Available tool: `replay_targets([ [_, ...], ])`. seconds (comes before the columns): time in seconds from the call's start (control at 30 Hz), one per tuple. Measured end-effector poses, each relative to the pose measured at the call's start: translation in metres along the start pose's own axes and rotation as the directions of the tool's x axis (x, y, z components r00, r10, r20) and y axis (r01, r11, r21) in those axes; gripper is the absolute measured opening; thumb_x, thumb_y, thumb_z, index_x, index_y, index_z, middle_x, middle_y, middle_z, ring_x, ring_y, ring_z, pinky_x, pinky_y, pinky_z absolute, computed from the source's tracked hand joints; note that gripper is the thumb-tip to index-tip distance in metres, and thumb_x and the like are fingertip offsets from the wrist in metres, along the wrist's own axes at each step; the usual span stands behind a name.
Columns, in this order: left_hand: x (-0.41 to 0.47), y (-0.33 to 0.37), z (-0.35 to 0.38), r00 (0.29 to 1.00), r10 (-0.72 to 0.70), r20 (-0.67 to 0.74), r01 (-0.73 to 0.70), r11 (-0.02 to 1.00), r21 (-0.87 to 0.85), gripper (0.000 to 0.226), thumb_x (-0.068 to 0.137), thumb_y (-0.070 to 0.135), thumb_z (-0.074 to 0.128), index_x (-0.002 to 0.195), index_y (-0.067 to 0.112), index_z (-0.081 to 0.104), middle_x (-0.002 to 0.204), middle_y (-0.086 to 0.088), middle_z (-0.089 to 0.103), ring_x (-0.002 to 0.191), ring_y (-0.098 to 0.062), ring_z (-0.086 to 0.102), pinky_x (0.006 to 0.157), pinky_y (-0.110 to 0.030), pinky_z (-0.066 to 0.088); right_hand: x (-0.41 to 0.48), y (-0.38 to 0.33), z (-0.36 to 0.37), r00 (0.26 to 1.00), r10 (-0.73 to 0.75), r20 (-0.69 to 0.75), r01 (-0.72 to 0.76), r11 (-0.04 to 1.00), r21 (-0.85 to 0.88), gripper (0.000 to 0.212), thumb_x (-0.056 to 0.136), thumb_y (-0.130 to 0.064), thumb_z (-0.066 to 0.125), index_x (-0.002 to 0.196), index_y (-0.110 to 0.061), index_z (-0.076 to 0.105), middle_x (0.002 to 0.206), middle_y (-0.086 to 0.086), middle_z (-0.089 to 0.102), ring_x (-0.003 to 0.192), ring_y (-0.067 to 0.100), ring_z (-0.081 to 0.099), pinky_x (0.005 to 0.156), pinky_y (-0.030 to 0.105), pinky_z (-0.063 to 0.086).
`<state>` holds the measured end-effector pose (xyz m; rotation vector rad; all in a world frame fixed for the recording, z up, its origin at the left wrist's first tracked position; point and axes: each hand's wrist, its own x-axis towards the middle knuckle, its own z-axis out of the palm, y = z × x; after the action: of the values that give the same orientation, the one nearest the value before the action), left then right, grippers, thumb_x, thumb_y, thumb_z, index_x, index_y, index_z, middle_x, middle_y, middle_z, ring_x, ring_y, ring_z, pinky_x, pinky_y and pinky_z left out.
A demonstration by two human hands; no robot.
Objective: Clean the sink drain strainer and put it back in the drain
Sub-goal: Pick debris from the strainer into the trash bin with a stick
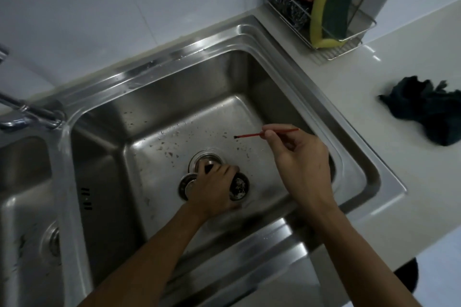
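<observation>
My left hand (213,187) reaches down to the floor of the steel sink (159,97) and lies over the drain opening (240,188). Its fingers close on the round metal strainer (205,158), which sits just behind the drain. The middle of the drain is hidden under this hand; only its rim shows on either side. Above the sink floor, to the right, my right hand (299,157) pinches a thin red stick (252,135). The stick's dark tip points left. Small flecks of dirt are scattered over the sink floor.
A faucet (30,109) stands at the left rim, with a second basin (27,182) and its drain beyond. On the white counter sit a wire rack (349,40) holding a yellow-green sponge (331,17) and scourers, and a crumpled dark cloth (429,109).
</observation>
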<state>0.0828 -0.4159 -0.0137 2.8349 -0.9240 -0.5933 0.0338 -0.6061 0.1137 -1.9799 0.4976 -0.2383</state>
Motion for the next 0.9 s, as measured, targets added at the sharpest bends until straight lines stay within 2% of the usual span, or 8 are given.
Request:
replay_targets([
  [0.13,-0.002,0.011,-0.017,0.983,-0.134,-0.124,0.101,0.964,-0.246,0.081,0.072,0.054,0.081,0.142,0.029,0.049,0.139,0.007,0.052,0.133,-0.019,0.049,0.119,-0.045,0.017,-0.011,-0.002,-0.036,0.996,-0.054,-0.071,0.059,0.997,0.059,0.014,0.097,-0.031,0.067,0.107,-0.031,0.078,0.089,-0.028,0.072,0.086,-0.011,0.069,0.075,0.007,0.054],
  [0.23,-0.003,0.037,-0.067,0.952,-0.159,-0.263,0.051,0.925,-0.376,0.082,0.065,0.041,0.090,0.137,0.029,0.053,0.129,0.006,0.048,0.119,-0.023,0.054,0.109,-0.038,0.034,-0.022,-0.005,-0.078,0.986,-0.050,-0.157,0.067,0.992,0.107,0.013,0.098,-0.029,0.067,0.103,-0.033,0.079,0.088,-0.028,0.073,0.077,-0.007,0.067,0.064,0.010,0.050],
  [0.3,-0.001,0.072,-0.110,0.929,-0.120,-0.350,-0.026,0.922,-0.386,0.082,0.065,0.039,0.090,0.137,0.030,0.052,0.128,0.006,0.046,0.116,-0.025,0.055,0.104,-0.042,0.045,-0.032,-0.009,-0.111,0.972,-0.044,-0.229,0.081,0.985,0.155,0.013,0.098,-0.029,0.067,0.103,-0.031,0.079,0.087,-0.023,0.075,0.072,0.001,0.068,0.059,0.016,0.050],
  [0.43,0.001,0.170,-0.171,0.875,0.048,-0.483,-0.247,0.901,-0.357,0.088,0.065,0.044,0.092,0.139,0.029,0.048,0.130,0.006,0.046,0.116,-0.018,0.057,0.099,-0.040,0.052,-0.061,-0.013,-0.185,0.923,-0.032,-0.383,0.136,0.960,0.246,0.013,0.097,-0.028,0.068,0.103,-0.029,0.079,0.093,-0.016,0.078,0.079,0.002,0.067,0.068,0.010,0.049],
  [0.5,0.000,0.230,-0.180,0.866,0.111,-0.487,-0.319,0.873,-0.368,0.092,0.067,0.047,0.092,0.143,0.028,0.043,0.132,0.007,0.045,0.120,-0.016,0.054,0.099,-0.035,0.051,-0.080,-0.008,-0.227,0.898,-0.011,-0.440,0.144,0.952,0.271,0.012,0.098,-0.027,0.067,0.100,-0.033,0.078,0.093,-0.018,0.078,0.082,0.004,0.068,0.070,0.021,0.054],
  [0.63,-0.002,0.348,-0.161,0.825,0.240,-0.511,-0.450,0.827,-0.337,0.080,0.065,0.045,0.093,0.130,0.019,0.053,0.124,0.004,0.051,0.110,-0.016,0.057,0.094,-0.040,0.053,-0.123,0.030,-0.307,0.847,0.027,-0.531,0.119,0.963,0.240,0.013,0.098,-0.029,0.067,0.096,-0.037,0.077,0.093,-0.026,0.076,0.085,0.004,0.069,0.072,0.029,0.059],
  [0.77,-0.002,0.436,-0.102,0.827,0.323,-0.460,-0.514,0.766,-0.386,0.073,0.068,0.048,0.091,0.125,0.019,0.056,0.120,0.006,0.053,0.105,-0.012,0.059,0.090,-0.034,0.053,-0.167,0.097,-0.361,0.818,0.149,-0.556,-0.008,0.969,0.248,0.015,0.099,-0.031,0.066,0.095,-0.040,0.076,0.098,-0.026,0.076,0.091,0.004,0.069,0.075,0.043,0.061],
  [0.9,0.000,0.489,-0.021,0.860,0.372,-0.349,-0.502,0.740,-0.448,0.074,0.067,0.049,0.090,0.126,0.023,0.054,0.122,0.008,0.051,0.109,-0.016,0.059,0.093,-0.043,0.053,-0.207,0.174,-0.383,0.784,0.253,-0.567,-0.129,0.959,0.251,0.014,0.097,-0.031,0.067,0.092,-0.041,0.076,0.096,-0.024,0.076,0.086,0.004,0.068,0.073,0.022,0.053],
])
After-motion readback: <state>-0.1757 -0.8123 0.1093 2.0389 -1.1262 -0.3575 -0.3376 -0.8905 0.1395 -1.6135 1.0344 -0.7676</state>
